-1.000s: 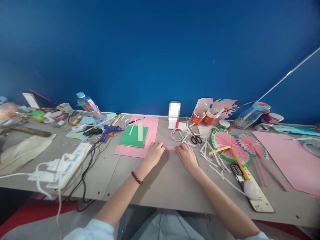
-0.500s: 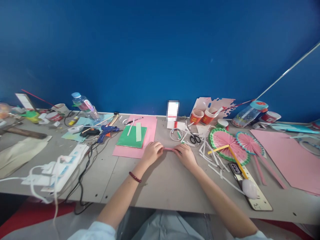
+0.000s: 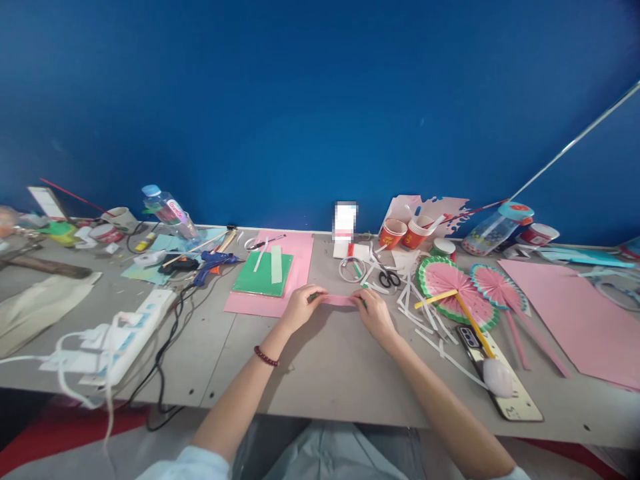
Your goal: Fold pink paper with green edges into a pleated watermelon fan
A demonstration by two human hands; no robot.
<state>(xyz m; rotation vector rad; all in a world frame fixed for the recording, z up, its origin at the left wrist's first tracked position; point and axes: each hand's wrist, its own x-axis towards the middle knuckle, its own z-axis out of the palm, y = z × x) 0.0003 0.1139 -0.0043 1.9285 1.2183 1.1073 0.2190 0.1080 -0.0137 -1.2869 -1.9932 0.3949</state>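
Note:
A narrow pink folded paper strip [image 3: 339, 300] with a green edge lies across the grey table [image 3: 320, 373], held at both ends. My left hand [image 3: 299, 308] pinches its left end, fingers closed; a dark red bead bracelet sits on that wrist. My right hand [image 3: 373, 313] pinches the right end in the same way. Just behind my left hand lies a pink sheet [image 3: 300, 257] with a green pad [image 3: 264, 273] on top.
Black scissors [image 3: 387, 278] and white paper scraps lie right of my hands, then two watermelon paper fans [image 3: 453, 283], a ruler [image 3: 505, 380] and a large pink sheet [image 3: 580, 320]. Red paper cups [image 3: 405, 233] stand behind. A blue glue gun [image 3: 213, 260], power strip [image 3: 125, 327] and cables occupy the left.
The pink strip has opened out wider between my hands, and its green edge now shows. Both hands stay in place, a little further apart.

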